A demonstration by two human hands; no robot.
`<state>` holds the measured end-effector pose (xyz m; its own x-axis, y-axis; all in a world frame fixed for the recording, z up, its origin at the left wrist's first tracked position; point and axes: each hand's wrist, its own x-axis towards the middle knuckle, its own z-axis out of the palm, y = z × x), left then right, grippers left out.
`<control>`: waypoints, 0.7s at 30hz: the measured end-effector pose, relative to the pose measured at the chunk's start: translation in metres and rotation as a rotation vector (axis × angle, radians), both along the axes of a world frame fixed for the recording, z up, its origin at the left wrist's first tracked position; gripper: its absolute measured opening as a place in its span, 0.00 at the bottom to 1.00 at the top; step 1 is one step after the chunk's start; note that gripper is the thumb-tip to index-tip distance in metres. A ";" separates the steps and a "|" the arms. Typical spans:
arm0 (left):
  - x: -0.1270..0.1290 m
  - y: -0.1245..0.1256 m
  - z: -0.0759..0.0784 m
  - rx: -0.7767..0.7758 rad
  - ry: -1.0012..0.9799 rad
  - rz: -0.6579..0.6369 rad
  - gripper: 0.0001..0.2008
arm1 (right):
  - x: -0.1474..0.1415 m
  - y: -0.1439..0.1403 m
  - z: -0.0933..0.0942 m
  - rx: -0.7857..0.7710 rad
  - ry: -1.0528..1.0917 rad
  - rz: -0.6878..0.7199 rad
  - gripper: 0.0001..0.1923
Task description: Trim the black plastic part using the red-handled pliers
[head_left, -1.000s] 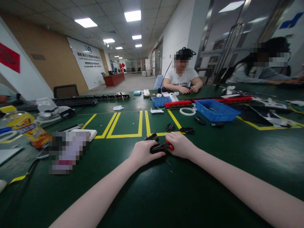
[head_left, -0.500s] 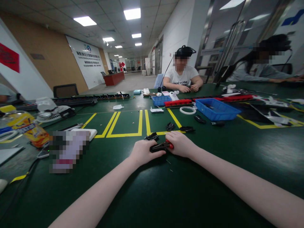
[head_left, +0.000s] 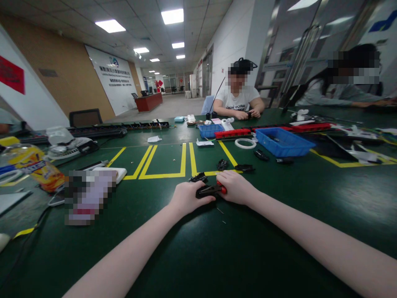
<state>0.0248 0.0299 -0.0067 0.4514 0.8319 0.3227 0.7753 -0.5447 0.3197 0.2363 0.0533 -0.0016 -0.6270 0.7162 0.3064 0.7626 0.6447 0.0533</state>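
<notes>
Gripping one black-and-red tool [head_left: 210,190], left hand [head_left: 186,198] and right hand [head_left: 236,188] have fingers closed, open table [head_left: 279,215] around.

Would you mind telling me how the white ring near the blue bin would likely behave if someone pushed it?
The white ring lies flat on the green table, so it would probably slide rather than roll. It looks thin and hollow, so likely light. Stiffness cannot be judged from here.

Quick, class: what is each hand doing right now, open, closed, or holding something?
Left hand: closed on the black end of the small tool.
Right hand: closed on the tool's red end.
</notes>
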 end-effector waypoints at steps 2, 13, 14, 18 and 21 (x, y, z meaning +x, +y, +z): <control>0.000 0.000 0.000 -0.004 -0.009 -0.003 0.21 | 0.000 0.000 -0.001 -0.003 0.000 0.000 0.04; -0.001 -0.001 0.003 -0.069 -0.068 -0.099 0.24 | 0.002 0.001 -0.002 -0.015 0.012 -0.010 0.05; -0.001 -0.002 0.004 -0.079 -0.069 -0.117 0.23 | 0.002 0.001 -0.002 -0.014 0.013 -0.009 0.05; -0.001 -0.004 0.007 -0.104 -0.080 -0.153 0.23 | 0.002 0.000 -0.001 -0.014 0.013 -0.008 0.05; -0.001 -0.004 0.007 -0.116 -0.085 -0.157 0.22 | 0.002 -0.001 0.000 -0.012 0.012 -0.007 0.05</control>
<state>0.0237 0.0255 0.0005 0.5539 0.7873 0.2709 0.6513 -0.6124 0.4481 0.2379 0.0523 -0.0017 -0.6181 0.7242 0.3057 0.7676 0.6399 0.0363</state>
